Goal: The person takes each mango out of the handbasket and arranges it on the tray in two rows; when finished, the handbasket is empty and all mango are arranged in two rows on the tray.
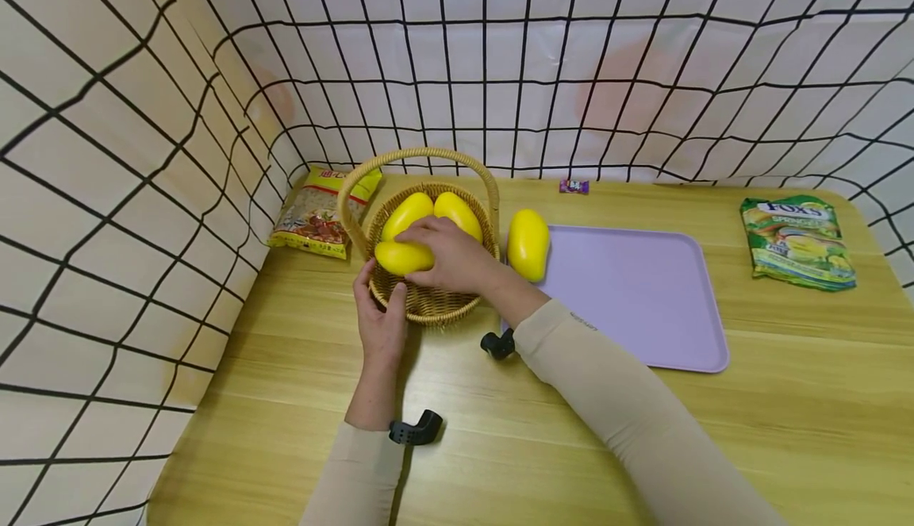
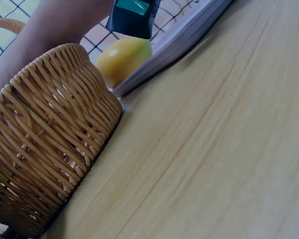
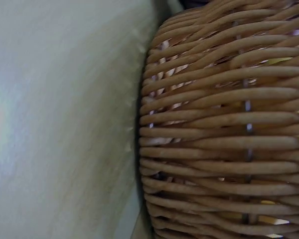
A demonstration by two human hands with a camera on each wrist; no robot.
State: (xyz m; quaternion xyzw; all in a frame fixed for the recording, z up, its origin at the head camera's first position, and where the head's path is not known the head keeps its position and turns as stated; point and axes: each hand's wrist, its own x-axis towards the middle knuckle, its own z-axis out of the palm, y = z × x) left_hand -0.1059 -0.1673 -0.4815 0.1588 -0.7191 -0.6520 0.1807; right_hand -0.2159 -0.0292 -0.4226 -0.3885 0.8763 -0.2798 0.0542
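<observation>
A woven wicker basket [image 1: 440, 317] with a tall arched handle holds yellow mangoes. Two mangoes, one at the back left [image 1: 408, 215] and one at the back right [image 1: 460, 213], lie inside it. My right hand [image 1: 451, 255] reaches in over the front right rim and grips a third mango [image 1: 401, 258], lying crosswise near the left side. At the front left, my left hand [image 1: 382, 324] holds the basket's rim between thumb and fingers. The basket wall [image 2: 55, 124] fills much of the left wrist view, and its weave [image 3: 224, 129] hides the right hand's fingers in the right wrist view.
Right of the basket, another mango [image 1: 528, 245] rests at the left edge of a lilac tray [image 1: 635, 296]. A yellow food packet [image 1: 314, 213] lies behind left, a small purple sweet [image 1: 574, 186] at the back, a green Fox's bag [image 1: 797, 243] far right. Black-lined walls enclose the table.
</observation>
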